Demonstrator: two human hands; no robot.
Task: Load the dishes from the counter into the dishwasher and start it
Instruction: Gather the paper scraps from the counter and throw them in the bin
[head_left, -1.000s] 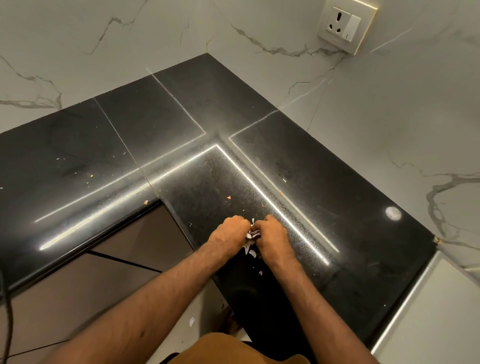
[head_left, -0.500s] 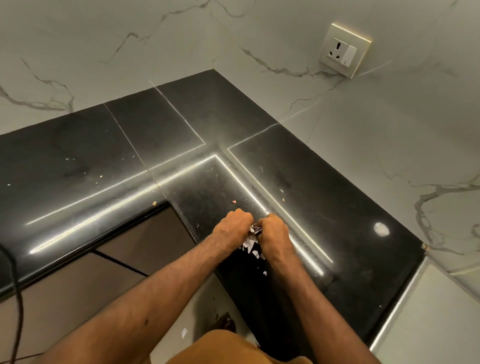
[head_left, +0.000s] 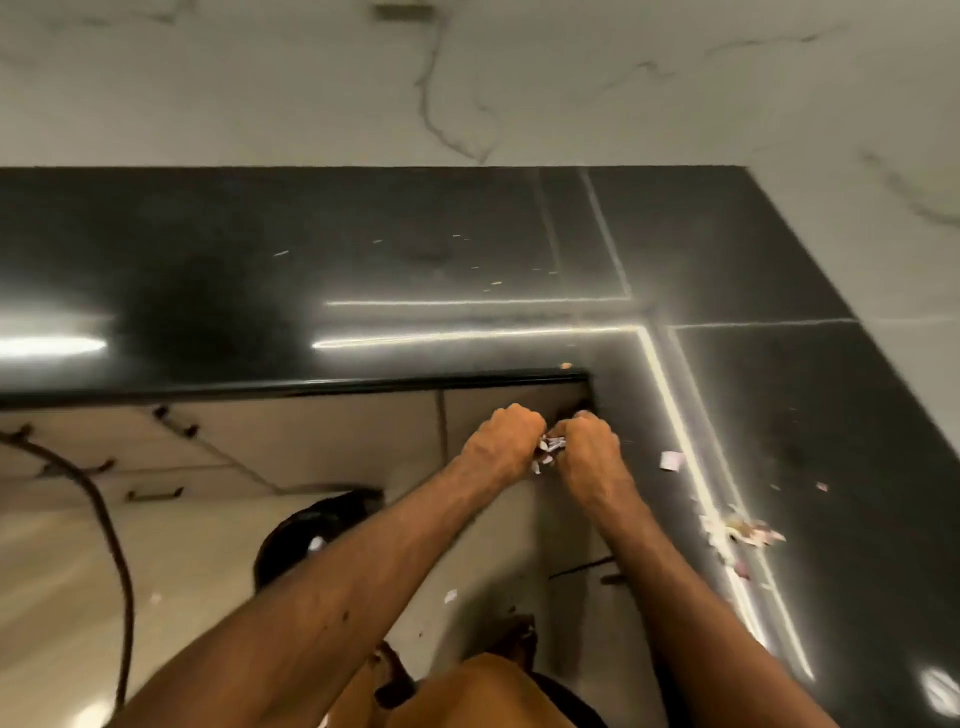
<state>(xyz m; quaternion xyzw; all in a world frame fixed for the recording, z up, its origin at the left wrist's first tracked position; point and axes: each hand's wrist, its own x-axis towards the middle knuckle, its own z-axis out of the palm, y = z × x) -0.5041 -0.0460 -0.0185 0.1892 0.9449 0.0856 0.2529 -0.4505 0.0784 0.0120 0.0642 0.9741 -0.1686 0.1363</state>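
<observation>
My left hand (head_left: 501, 441) and my right hand (head_left: 589, 452) meet knuckle to knuckle at the inner corner of the black L-shaped counter (head_left: 363, 270). Both grip a small white and silver wrapper (head_left: 550, 448) between them, with torn bits hanging from it. What the wrapper holds is hidden by my fingers. No dishes and no dishwasher are in view.
Torn paper scraps (head_left: 743, 532) lie on the counter to the right of my hands, and one white piece (head_left: 671, 460) lies closer. A dark round bin (head_left: 311, 525) stands on the floor below. A black cable (head_left: 111, 545) hangs at left. Beige drawers (head_left: 234, 447) sit under the counter.
The camera has swung left and down, so the wall socket is out of view and the floor and bin appear. My hands stay together on the wrapper, now off the counter's inner edge.
</observation>
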